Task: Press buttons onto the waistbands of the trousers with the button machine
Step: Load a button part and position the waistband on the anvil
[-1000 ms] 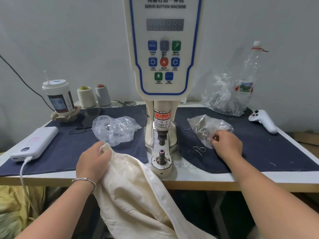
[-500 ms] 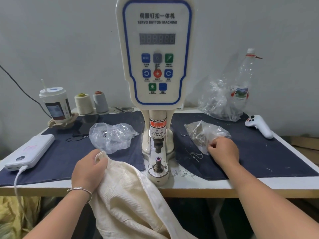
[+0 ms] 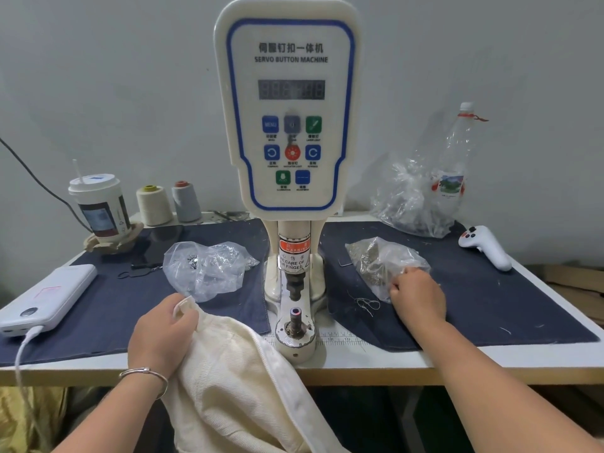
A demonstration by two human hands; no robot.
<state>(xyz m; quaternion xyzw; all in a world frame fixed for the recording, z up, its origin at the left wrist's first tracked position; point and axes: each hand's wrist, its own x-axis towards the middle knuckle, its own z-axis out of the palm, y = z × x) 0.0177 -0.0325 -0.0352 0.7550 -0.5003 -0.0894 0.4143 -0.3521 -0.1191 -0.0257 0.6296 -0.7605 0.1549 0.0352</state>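
Left hand (image 3: 162,335) grips one cream trousers (image 3: 228,371) waistband, right hand (image 3: 416,297) fingers curled in one of three plastic bags (image 3: 382,259), one button machine (image 3: 289,125), two thread cones (image 3: 153,204).

Right hand (image 3: 416,294) fingertips hidden in bag (image 3: 382,263); trousers (image 3: 235,380) cut off below.

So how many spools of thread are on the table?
2: a cream thread spool and a grey thread spool side by side at the back left, beside the lidded paper cup. More may be hidden.
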